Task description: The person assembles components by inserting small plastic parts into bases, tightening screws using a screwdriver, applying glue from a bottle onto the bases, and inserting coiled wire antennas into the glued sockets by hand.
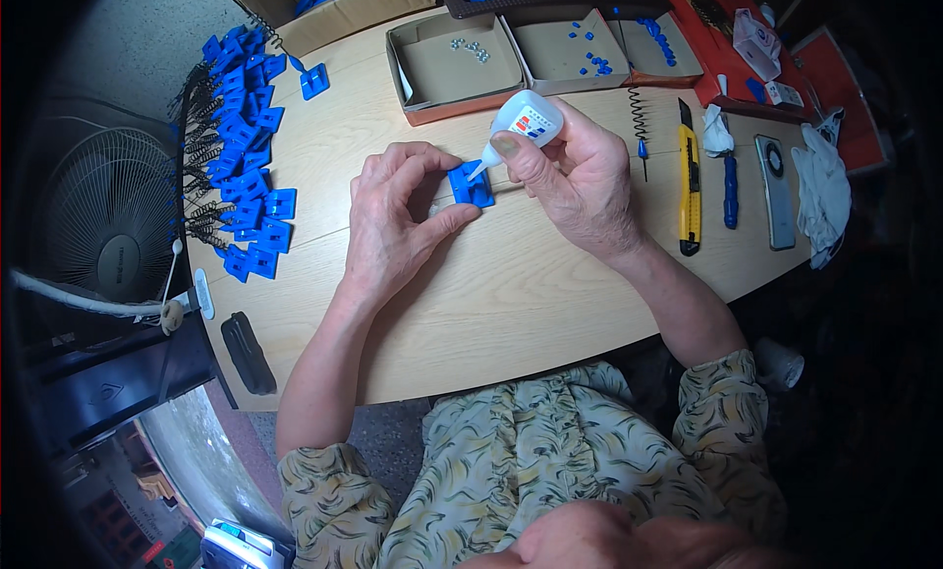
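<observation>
Left hand (393, 215) pins small blue plastic part (471, 187) flat on wooden surface (511, 294), thumb and fingers closed on its edges. Right hand (575, 171) clamped round white glue bottle (526, 125), tilted, nozzle tip touching part's top face. Judgement: squeeze lightly, keep tip on one spot, hold part steady, keep left fingertips off wet glue. Pile of like blue parts (241, 146) at left, well apart.

— What can't you make out?
— My right hand (575, 181) covers most of the glue bottle (528, 120). My left hand's (398, 220) fingers hide the blue clip's (471, 187) near edge.
— Beyond your hands?
— Tiny screws (471, 48), too small to tell.
</observation>
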The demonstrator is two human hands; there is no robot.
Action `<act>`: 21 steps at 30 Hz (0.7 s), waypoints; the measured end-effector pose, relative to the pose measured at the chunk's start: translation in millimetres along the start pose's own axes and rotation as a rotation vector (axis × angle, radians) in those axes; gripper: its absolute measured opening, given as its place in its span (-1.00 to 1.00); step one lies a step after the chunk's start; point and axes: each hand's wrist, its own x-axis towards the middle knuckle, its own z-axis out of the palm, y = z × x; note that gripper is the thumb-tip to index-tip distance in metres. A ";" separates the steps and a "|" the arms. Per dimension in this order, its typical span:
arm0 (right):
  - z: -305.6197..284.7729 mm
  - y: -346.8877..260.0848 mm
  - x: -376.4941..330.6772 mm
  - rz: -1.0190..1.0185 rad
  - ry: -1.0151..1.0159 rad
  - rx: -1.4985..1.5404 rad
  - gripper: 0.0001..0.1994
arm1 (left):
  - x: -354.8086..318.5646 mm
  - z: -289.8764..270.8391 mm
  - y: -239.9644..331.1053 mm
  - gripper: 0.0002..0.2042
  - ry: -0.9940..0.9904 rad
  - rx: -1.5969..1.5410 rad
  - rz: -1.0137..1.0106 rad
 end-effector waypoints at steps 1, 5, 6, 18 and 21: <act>-0.1 1.0 0.1 0.002 0.002 0.000 -0.73 | 0.1 0.0 0.2 -0.54 0.002 -0.001 0.003; -0.3 0.9 0.1 0.014 0.001 -0.006 -0.74 | 0.0 -1.1 0.6 -0.54 0.008 0.015 0.013; -0.4 0.5 0.2 0.015 0.001 -0.006 -0.74 | 0.0 -2.1 1.0 -0.51 -0.016 0.029 -0.010; 0.5 3.0 -0.4 0.001 0.000 0.000 -0.71 | -0.2 -0.4 0.0 -0.52 -0.012 0.021 -0.002; 0.7 -0.4 0.1 0.017 0.009 -0.004 -0.72 | 0.5 1.4 -0.7 -0.55 0.013 0.001 0.017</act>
